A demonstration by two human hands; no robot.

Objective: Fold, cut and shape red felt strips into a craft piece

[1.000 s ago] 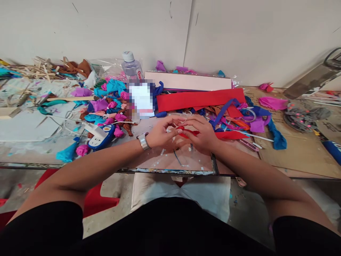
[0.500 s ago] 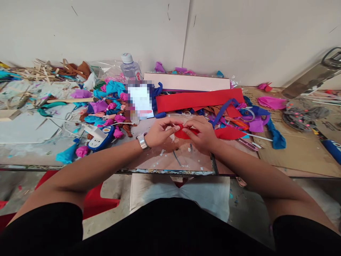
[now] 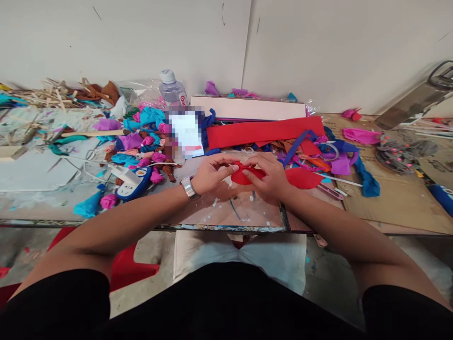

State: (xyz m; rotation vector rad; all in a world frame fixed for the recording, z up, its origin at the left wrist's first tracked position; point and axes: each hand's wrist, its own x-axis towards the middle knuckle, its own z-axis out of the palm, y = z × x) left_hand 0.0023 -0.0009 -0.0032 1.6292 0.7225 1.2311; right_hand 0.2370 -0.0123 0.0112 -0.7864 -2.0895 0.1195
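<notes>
your left hand [image 3: 211, 176] and right hand [image 3: 268, 177] pinch the red crepe-like strip [image 3: 239, 179] between them over the table [image 3: 198, 213], where an uneven pull from either side could tear it or let its folds slip loose

From the front, the flat pinkish worktop [image 3: 255, 216] can be crossed; leftward, passage is blocked by the blue-and-white plastic power strip [image 3: 128, 190].

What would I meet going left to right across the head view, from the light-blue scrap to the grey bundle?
Light-blue scrap, power strip, white-capped bottle, left hand, red material between the hands, right hand, pink tool, grey bundle.
</notes>
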